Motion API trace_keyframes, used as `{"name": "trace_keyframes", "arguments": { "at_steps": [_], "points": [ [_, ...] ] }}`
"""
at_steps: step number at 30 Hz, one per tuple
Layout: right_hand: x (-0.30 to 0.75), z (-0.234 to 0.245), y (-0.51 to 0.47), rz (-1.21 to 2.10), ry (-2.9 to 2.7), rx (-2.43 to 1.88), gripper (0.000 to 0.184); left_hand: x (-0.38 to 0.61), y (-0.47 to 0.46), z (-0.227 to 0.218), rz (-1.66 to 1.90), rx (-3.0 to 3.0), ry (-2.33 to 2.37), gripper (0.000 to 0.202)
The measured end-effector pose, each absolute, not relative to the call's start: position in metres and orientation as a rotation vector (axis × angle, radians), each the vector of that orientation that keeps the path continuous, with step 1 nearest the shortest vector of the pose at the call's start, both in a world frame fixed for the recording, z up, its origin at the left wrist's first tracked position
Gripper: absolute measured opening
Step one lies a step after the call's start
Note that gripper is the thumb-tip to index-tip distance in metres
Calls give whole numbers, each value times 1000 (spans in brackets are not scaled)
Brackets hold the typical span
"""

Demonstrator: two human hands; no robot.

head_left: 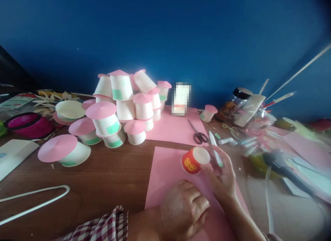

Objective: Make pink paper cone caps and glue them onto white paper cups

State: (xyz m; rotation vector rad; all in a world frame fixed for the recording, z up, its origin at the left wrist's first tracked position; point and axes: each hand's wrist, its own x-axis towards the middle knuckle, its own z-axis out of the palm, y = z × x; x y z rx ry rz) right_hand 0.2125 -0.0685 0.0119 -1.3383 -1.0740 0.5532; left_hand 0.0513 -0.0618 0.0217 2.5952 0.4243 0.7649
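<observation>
My right hand (pixel 222 175) is slightly blurred, its thumb beside a red paper cup (pixel 190 161) with a yellow emblem. A white marker pen (pixel 215 146) with a green end lies between that thumb and the fingers. The cup stands upside down on a pink paper sheet (pixel 161 172), white base up. Over the same sheet my left hand (pixel 184 208) is curled into a fist, back of the hand up; whatever it may hold is hidden. Black-handled scissors (pixel 199 135) lie on another pink sheet (pixel 168 125) behind the cup.
Upturned white cups with pink paper cones (pixel 101 111) are stacked at the back left. A glue stick (pixel 225 141) and green cap (pixel 217 136) lie near the marker. A jar (pixel 234 103) and blurred clutter fill the right. A white hanger (pixel 46 196) lies left.
</observation>
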Motion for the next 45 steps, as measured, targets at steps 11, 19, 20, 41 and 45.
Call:
{"name": "trace_keyframes", "arguments": {
  "at_steps": [11, 19, 20, 41, 45],
  "points": [
    [206, 17, -69, 423, -1148, -1430, 57, 53, -61, 8, 776, 2658, 405, 15],
    [206, 16, -70, 368, -1136, -1475, 57, 55, -61, 0, 782, 2652, 408, 15],
    [206, 16, -69, 351, -1131, -1484, 58, 55, -61, 0, 785, 2651, 417, 15],
    [209, 15, -72, 497, -1152, -1449, 64, 53, -61, 12, 660, 2610, 452, 13],
    [208, 14, -71, 491, -1137, -1441, 61, 53, -61, 14, 651, 2570, 457, 13]
  ]
}}
